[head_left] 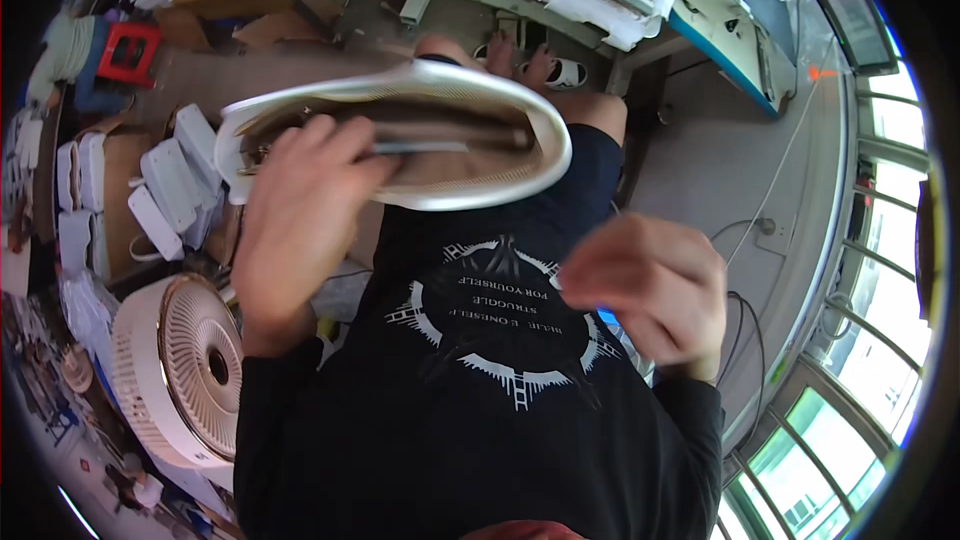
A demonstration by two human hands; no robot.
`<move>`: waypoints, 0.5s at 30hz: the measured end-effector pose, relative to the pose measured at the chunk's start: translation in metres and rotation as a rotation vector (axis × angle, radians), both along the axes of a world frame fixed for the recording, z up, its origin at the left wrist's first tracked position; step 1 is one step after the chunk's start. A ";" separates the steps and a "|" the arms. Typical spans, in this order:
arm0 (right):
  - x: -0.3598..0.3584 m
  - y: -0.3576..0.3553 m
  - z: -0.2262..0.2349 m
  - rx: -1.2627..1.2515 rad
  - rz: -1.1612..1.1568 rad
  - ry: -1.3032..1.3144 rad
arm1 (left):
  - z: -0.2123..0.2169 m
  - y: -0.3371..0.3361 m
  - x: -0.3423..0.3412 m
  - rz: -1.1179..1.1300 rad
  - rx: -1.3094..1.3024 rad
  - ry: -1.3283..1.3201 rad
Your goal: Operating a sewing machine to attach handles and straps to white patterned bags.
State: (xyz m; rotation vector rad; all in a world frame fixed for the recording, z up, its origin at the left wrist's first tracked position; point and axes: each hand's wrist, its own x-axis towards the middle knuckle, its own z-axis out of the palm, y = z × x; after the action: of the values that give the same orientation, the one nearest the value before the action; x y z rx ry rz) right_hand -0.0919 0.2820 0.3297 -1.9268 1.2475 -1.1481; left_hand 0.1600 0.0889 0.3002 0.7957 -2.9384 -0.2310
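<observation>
A white bag [478, 198] with a wide oval mouth and a brown lining is held open above my lap. My left hand [305, 210] is closed over the bag's left end, with fingertips inside the mouth. Near those fingertips a thin greyish-blue strip [425, 148] lies across the opening; what it is I cannot make out. My right hand [650, 285] is raised to the right of the bag, apart from it. Its fingers are curled together and smeared by motion, and whatever they may pinch cannot be made out.
A round pale fan [190, 370] stands close by my left arm. Beyond it are several white bags [165, 185] in a pile. At the far left another person [75, 65] is beside a red stool [128, 53]. A machine table [730, 25] stands at the far right.
</observation>
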 end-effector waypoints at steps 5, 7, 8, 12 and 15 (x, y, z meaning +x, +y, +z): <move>0.012 0.005 -0.011 -0.009 -0.150 0.073 | -0.034 0.051 -0.031 -0.352 0.004 -0.147; 0.015 -0.002 -0.038 0.276 -0.202 0.100 | -0.044 0.062 -0.045 -0.449 -0.065 -0.160; 0.011 0.002 -0.049 0.275 -0.229 0.098 | -0.047 0.065 -0.051 -0.476 -0.069 -0.157; -0.012 -0.004 -0.133 0.634 0.194 0.407 | -0.055 0.073 -0.070 -0.728 -0.026 -0.289; -0.027 -0.037 -0.174 0.969 -0.128 0.663 | -0.050 0.082 -0.080 -0.798 -0.032 -0.361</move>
State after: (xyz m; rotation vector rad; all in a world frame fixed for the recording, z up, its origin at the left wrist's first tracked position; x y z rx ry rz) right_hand -0.1191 0.2450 0.1554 -1.4578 1.8157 0.1640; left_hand 0.0799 0.1709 0.2499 -0.4293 -3.4207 -0.0887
